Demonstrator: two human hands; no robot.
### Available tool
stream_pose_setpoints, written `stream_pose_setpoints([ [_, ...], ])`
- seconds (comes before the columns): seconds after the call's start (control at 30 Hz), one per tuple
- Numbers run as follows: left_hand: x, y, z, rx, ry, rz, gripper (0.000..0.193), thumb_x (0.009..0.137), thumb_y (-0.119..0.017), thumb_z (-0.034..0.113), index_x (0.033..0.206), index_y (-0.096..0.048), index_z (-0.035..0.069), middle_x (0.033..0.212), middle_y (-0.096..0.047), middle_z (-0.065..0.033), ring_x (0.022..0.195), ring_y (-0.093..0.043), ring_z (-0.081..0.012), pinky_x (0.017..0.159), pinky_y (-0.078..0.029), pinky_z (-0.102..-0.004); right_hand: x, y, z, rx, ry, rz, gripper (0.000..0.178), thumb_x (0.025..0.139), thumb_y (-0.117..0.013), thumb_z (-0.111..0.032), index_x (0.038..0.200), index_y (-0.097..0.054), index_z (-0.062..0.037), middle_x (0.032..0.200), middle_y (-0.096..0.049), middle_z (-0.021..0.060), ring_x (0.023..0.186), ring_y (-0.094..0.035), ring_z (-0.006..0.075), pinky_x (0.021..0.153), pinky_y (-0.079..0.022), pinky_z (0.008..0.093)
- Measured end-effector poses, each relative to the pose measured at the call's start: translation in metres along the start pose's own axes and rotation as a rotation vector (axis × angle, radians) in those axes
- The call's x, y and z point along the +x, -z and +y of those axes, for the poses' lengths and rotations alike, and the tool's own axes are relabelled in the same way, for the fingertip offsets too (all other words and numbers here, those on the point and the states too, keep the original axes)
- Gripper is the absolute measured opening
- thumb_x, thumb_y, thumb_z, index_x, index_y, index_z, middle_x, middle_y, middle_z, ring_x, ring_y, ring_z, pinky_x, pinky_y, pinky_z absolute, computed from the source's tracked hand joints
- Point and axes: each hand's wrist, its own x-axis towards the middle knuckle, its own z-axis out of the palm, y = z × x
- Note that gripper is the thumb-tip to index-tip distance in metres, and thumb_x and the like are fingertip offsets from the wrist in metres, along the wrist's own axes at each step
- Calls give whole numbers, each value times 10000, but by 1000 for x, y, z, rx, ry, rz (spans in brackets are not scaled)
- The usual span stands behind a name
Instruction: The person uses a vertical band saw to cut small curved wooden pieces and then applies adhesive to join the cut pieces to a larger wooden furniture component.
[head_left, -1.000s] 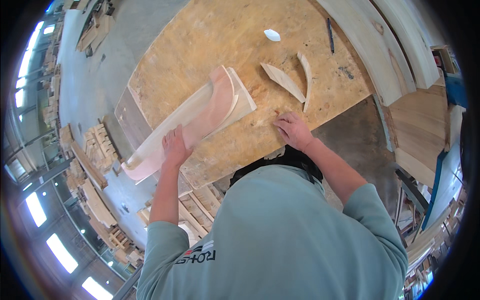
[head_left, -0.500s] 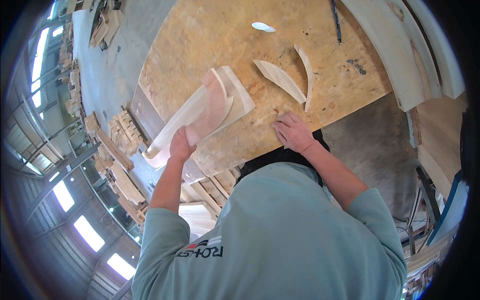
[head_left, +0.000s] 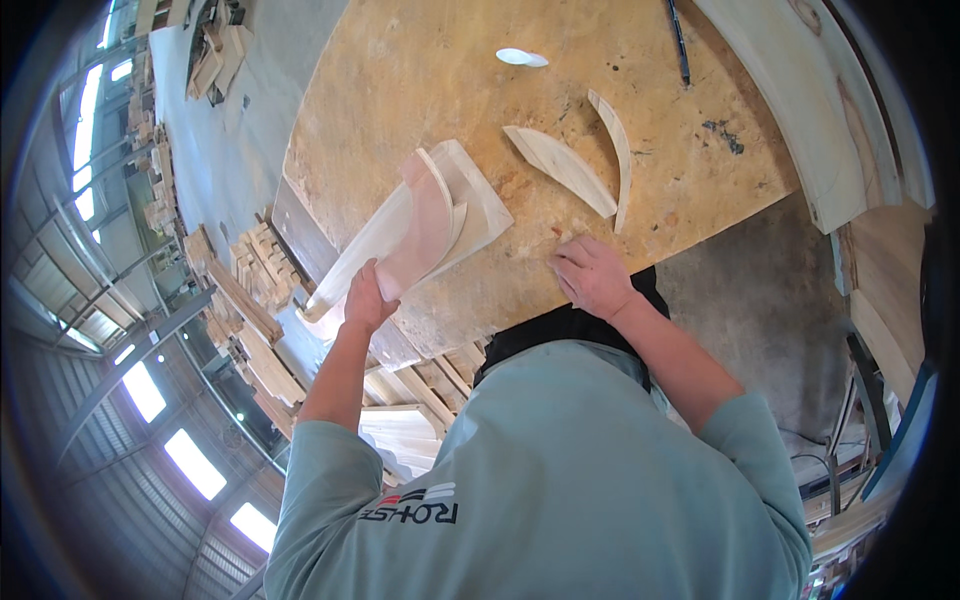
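Observation:
My left hand (head_left: 369, 299) is closed on the near edge of a pinkish, see-through curved template (head_left: 421, 222). The template lies over a pale wooden board (head_left: 480, 204), which rests slantwise on the worktable at the left. My right hand (head_left: 594, 278) rests at the table's near edge, its fingers curled and pressed together. Whatever may be under those fingers is hidden. Just beyond it lie two curved wooden pieces, a wider one (head_left: 562, 168) and a thin one (head_left: 616, 155), their near ends close together.
The brown worktable (head_left: 400, 100) bears a small white oval object (head_left: 521, 58) and a dark pen-like stick (head_left: 678, 40) toward the far side. Large curved boards (head_left: 800, 110) stand along the right. Stacked timber (head_left: 262, 262) sits on the floor at the left.
The whole view has shifted slightly, so the table and pieces sit a little lower and to the right. Both hands stay in much the same places relative to the table.

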Motion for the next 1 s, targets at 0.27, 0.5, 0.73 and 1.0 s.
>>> stream_pose_setpoints([
  [0.27, -5, -16, -28, -19, 105, 1, 1022, 669, -849, 63, 1511, -273, 123, 1427, -443, -222, 1343, -440, -409, 1115, -425, -466, 5, -2, 0, 22, -1, 27, 218, 760, -736, -80, 970, -677, -87, 977, -627, 56, 933, -619, 272, 816, -527, 377],
  [0.5, -11, -32, -49, -8, 239, 58, 968, 686, -806, 27, 1505, -298, 116, 1476, -407, -187, 1387, -408, -374, 1139, -410, -449, 15, 6, -7, -2, 12, -18, 257, 742, -732, -26, 987, -676, -76, 998, -626, 65, 950, -619, 283, 851, -530, 383],
  [0.73, -16, -58, -102, 28, 252, 53, 924, 722, -798, 73, 1507, -310, 79, 1496, -411, -181, 1385, -416, -372, 1165, -379, -435, 14, -2, -11, -86, 10, -56, 267, 739, -725, -23, 994, -680, -87, 992, -626, 61, 941, -617, 282, 832, -532, 381],
  [1.0, -11, -60, -126, 7, 55, 86, 869, 656, -854, 164, 1401, -420, 50, 1341, -541, -195, 1303, -483, -373, 1143, -384, -444, 11, -12, -18, -174, -17, 12, 169, 789, -750, -77, 946, -695, -108, 979, -634, 61, 916, -624, 284, 817, -531, 398],
])
